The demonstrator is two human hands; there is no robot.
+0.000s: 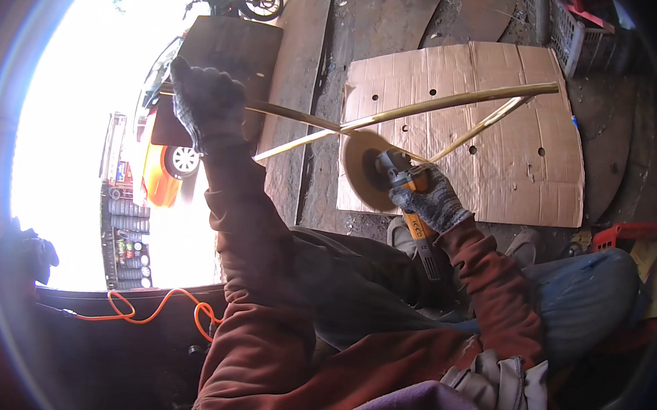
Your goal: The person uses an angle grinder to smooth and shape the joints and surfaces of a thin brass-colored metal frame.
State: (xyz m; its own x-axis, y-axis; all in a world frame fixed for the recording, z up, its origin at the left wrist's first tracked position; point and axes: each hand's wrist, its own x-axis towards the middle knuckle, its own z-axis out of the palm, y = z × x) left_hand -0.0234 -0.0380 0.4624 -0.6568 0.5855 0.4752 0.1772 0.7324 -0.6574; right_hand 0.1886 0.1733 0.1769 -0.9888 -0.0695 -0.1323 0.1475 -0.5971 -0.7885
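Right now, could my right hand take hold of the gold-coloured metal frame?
Probably not as things stand: your right hand is wrapped around the angle grinder, so it would likely have to let go first. The gold-coloured metal frame itself looks close by.

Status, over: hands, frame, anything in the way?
Left hand gripping metal frame. Right hand gripping angle grinder, disc close to frame; contact unclear. Cardboard beneath part of frame; no obstruction visible at disc.

At ten o'clock, the left fingers (205,87) hide part of the golden frame (453,101). Toward one, the disc (361,169) is blurred. At eight, an orange cord (178,290) disappears behind the left sleeve (253,305).
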